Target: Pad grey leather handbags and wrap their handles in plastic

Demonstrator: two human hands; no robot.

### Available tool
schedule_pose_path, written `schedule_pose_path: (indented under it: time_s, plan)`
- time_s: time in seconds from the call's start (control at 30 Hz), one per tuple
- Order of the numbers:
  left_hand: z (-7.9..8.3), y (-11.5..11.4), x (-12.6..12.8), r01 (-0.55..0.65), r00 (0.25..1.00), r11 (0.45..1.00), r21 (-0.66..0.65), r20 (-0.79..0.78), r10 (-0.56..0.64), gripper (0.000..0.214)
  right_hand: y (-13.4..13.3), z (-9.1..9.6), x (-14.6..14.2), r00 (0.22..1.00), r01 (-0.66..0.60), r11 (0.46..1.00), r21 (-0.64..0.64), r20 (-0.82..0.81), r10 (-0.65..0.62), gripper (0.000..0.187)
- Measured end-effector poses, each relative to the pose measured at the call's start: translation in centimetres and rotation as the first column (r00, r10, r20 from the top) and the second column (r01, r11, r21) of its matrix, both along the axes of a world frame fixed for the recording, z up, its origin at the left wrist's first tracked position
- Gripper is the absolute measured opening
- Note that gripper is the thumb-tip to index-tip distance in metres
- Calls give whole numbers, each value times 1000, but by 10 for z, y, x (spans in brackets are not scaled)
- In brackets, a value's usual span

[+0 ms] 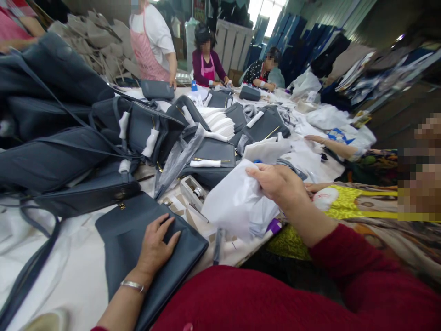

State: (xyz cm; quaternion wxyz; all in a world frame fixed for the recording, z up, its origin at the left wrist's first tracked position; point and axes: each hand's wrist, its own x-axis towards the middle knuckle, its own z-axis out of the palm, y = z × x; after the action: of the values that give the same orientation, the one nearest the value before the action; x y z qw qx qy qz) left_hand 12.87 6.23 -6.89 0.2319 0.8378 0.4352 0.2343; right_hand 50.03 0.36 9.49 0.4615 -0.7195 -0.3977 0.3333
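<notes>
Bag pile, left side: dark blue-grey bags [58, 161] heaped from the left edge of the counter [81, 262] toward its middle; several handles carry white wrapping.
Flat bag: dark blue-grey bag [126, 250], lying flat toward the near edge of the counter, to the near side of the pile.
Left hand: hand [155, 246] laid on top of the flat bag, fingers spread wide, gripping nothing; metal bracelet [132, 286] at the wrist.
Far edge: person in a striped apron [149, 55], one hand at the right end of an upright bag [157, 89].
Metal part: pale, open-topped housing [191, 189] between flat bag and white sheet.
White sheet: thin sheet [230, 197] raised above the counter near its near-right edge; layer count cannot be told.
Right hand: hand [282, 186] with fingers closed on the upper right part of the white sheet.
Right edge: co-worker's forearm [336, 147] extended over the counter.
</notes>
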Motion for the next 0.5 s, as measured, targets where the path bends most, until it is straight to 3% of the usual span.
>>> schedule_pose_path:
  time_s: [0.07,0.17,0.3,0.4,0.5]
  plan:
    - [9,2,-7,16,989,990,-143,149,5,50,18,-7,-41,997,-56,998,-17,-47,55,35]
    - [32,1,-21,-64,943,969,-238,304,137,52,41,-18,-93,971,-129,990,-64,195,139,31]
    - [71,-11,-32,-291,904,956,47,341,258,59,66,-24,-137,816,-246,958,-146,502,286,28]
    - [94,-22,-28,-187,966,958,220,220,138,64,78,-25,-159,744,-304,928,-216,554,373,25]
    - [99,-26,-19,-57,997,966,253,73,40,60,87,-30,-174,744,-344,904,-253,514,427,23]
